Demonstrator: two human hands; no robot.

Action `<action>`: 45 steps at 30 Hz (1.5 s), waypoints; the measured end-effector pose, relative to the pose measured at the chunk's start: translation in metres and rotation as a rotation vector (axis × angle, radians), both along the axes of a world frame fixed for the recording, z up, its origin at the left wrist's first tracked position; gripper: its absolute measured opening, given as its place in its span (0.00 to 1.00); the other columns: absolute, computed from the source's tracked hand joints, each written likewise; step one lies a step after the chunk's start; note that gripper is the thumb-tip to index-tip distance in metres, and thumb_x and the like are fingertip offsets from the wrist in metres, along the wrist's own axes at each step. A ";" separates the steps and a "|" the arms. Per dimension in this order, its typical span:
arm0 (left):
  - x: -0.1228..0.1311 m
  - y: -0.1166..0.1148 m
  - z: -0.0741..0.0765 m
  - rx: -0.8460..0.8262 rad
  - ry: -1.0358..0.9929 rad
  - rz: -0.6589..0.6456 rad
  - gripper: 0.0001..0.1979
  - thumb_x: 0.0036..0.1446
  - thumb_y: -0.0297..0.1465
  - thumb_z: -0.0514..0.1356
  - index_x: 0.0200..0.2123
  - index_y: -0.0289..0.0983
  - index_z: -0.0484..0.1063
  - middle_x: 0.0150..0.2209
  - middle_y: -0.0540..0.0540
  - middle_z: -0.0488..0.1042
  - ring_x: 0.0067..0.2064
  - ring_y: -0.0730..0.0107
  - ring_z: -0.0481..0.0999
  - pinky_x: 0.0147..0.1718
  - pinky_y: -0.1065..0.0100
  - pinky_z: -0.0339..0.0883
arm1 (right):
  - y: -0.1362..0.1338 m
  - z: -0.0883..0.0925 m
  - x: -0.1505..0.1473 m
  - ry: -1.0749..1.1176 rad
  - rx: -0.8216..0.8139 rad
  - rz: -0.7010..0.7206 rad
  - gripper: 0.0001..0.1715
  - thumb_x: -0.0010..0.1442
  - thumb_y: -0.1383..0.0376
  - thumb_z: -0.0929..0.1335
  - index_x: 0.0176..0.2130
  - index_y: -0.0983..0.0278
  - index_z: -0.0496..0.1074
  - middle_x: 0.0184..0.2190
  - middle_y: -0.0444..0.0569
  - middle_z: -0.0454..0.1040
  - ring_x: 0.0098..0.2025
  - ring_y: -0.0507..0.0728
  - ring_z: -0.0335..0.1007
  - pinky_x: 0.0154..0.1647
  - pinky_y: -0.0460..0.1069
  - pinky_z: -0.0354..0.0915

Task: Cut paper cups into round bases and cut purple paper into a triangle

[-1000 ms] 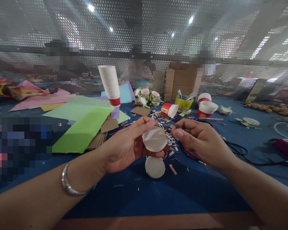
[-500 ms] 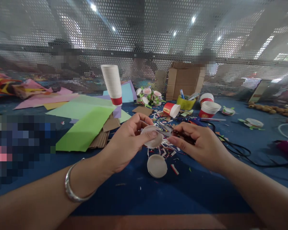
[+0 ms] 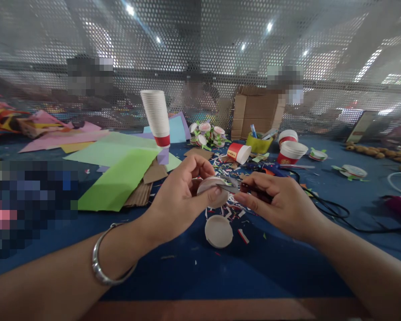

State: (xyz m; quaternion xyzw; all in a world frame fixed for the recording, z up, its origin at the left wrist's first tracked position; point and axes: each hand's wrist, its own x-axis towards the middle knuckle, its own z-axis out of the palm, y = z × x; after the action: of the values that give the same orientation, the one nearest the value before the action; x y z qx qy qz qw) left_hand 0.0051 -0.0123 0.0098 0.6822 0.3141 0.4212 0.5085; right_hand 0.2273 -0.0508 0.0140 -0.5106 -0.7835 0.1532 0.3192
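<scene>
Between thumb and fingers, my left hand (image 3: 183, 191) pinches a small round white paper cup bottom (image 3: 207, 186). My right hand (image 3: 277, 200) is closed around a pair of scissors (image 3: 227, 187), dark at the handles. Their grey blades reach left over the cup bottom's rim by my left thumb; whether they bite into the paper is hard to see. Just below lies another cup bottom (image 3: 218, 232), flat on the blue table (image 3: 173, 276). Thin white and red paper scraps (image 3: 234, 209) are strewn under and beyond both hands.
A tall stack of paper cups (image 3: 156, 118) stands behind green paper (image 3: 120, 183) and corrugated cardboard. Beyond my hands are a tipped red cup (image 3: 239, 153), a yellow container (image 3: 259, 143), more cups (image 3: 291, 152) and small paper turtles (image 3: 205, 133). A black cable (image 3: 334, 214) runs at the right.
The scissor blades have shifted over the cup bottom and look closer together. My left hand has turned slightly with the piece. The loose cup bottom has stayed put.
</scene>
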 end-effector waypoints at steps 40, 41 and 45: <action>0.002 -0.001 0.004 -0.222 -0.123 -0.078 0.19 0.49 0.25 0.73 0.38 0.39 0.66 0.34 0.56 0.67 0.31 0.80 0.69 0.31 0.76 0.65 | -0.004 0.009 0.005 -0.023 -0.008 0.022 0.18 0.68 0.53 0.67 0.31 0.62 0.72 0.23 0.42 0.67 0.25 0.51 0.58 0.24 0.46 0.56; 0.002 -0.001 0.004 -0.241 -0.126 -0.088 0.19 0.49 0.25 0.74 0.38 0.39 0.66 0.33 0.56 0.67 0.31 0.80 0.69 0.30 0.76 0.65 | -0.004 0.008 0.005 -0.027 -0.002 0.018 0.18 0.68 0.53 0.67 0.32 0.63 0.72 0.23 0.42 0.67 0.25 0.51 0.58 0.25 0.46 0.56; 0.001 -0.001 0.005 -0.258 -0.118 -0.096 0.20 0.49 0.25 0.73 0.38 0.39 0.66 0.33 0.56 0.67 0.32 0.79 0.70 0.30 0.76 0.65 | -0.005 0.008 0.005 -0.032 -0.006 0.014 0.21 0.68 0.51 0.66 0.32 0.64 0.73 0.23 0.42 0.67 0.24 0.50 0.57 0.24 0.46 0.55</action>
State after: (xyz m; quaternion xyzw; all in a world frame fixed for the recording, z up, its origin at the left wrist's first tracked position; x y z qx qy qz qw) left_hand 0.0063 -0.0135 0.0151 0.5997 0.3022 0.3918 0.6290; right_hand 0.2324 -0.0554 0.0221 -0.5082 -0.7917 0.1497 0.3042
